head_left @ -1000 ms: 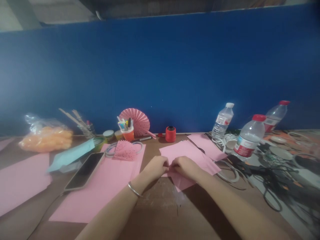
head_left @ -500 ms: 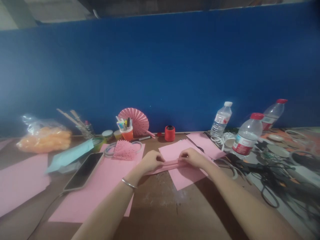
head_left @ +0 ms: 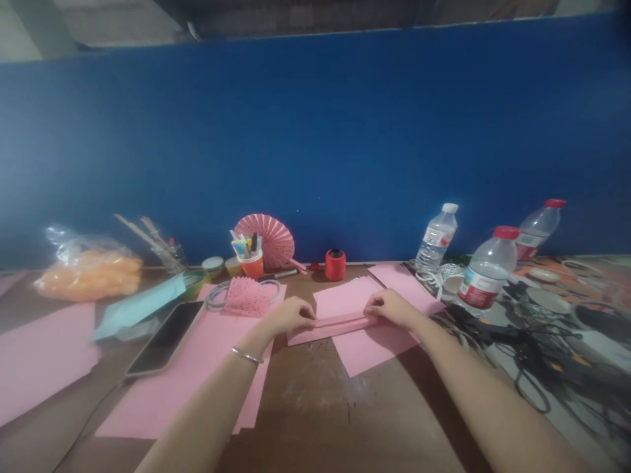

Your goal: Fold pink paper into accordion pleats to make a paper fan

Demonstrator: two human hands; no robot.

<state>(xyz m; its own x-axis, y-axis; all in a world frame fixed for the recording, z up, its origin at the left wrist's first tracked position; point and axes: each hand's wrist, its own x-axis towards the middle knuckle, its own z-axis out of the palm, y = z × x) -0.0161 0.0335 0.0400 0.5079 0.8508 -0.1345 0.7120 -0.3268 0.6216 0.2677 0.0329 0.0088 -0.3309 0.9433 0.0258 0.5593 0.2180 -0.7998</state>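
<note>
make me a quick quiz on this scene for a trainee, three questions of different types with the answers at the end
1. Multiple choice: what do the left hand and right hand hold between them?
a) a phone
b) folded pink paper
c) a red spool

2. True or false: a silver bracelet circles the left arm.

3. Count: how many of the bottles at the right have red caps?

Key: 1. b; 2. true; 3. two, while the third has a white cap.
</note>
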